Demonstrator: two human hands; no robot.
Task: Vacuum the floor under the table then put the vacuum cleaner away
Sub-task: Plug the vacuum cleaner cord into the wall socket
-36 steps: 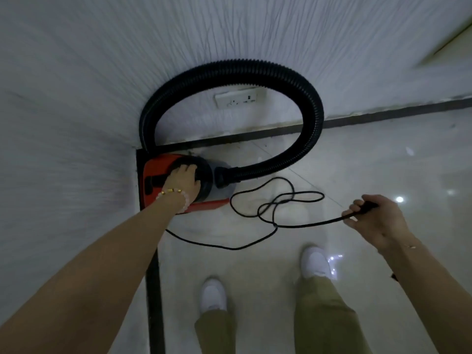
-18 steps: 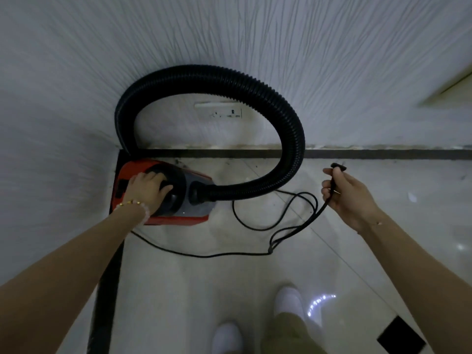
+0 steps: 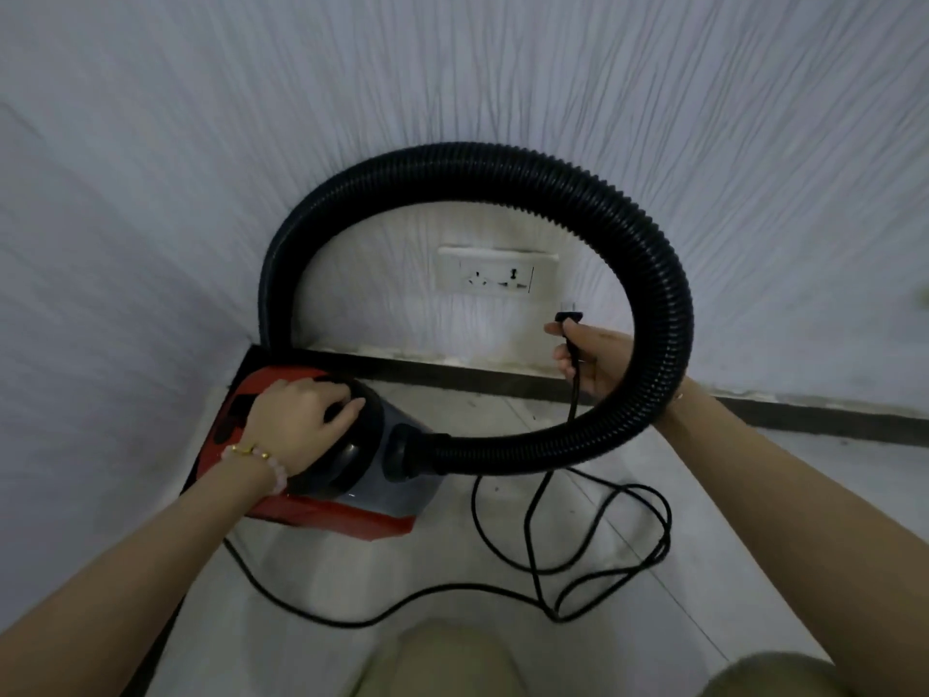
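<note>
A red and grey vacuum cleaner (image 3: 352, 515) sits on the floor in the room's corner. Its black ribbed hose (image 3: 658, 274) arches up in a loop against the wall. My left hand (image 3: 301, 415) grips the black handle on top of the vacuum. My right hand (image 3: 590, 362) reaches through the hose loop and holds the plug (image 3: 570, 314) of the black power cord (image 3: 543, 560), prongs up, a short way below and right of the white wall socket (image 3: 495, 271). The rest of the cord lies in loose loops on the floor.
White textured walls (image 3: 151, 193) meet at the corner on the left. A dark skirting strip (image 3: 804, 420) runs along the wall's foot. The floor is glossy pale tile (image 3: 729, 545). My knees in khaki trousers (image 3: 442, 661) show at the bottom edge.
My view has dropped closer to the vacuum. My right hand has carried the plug up and left, through the hose loop, close to the socket. The left hand stays on the vacuum's handle.
</note>
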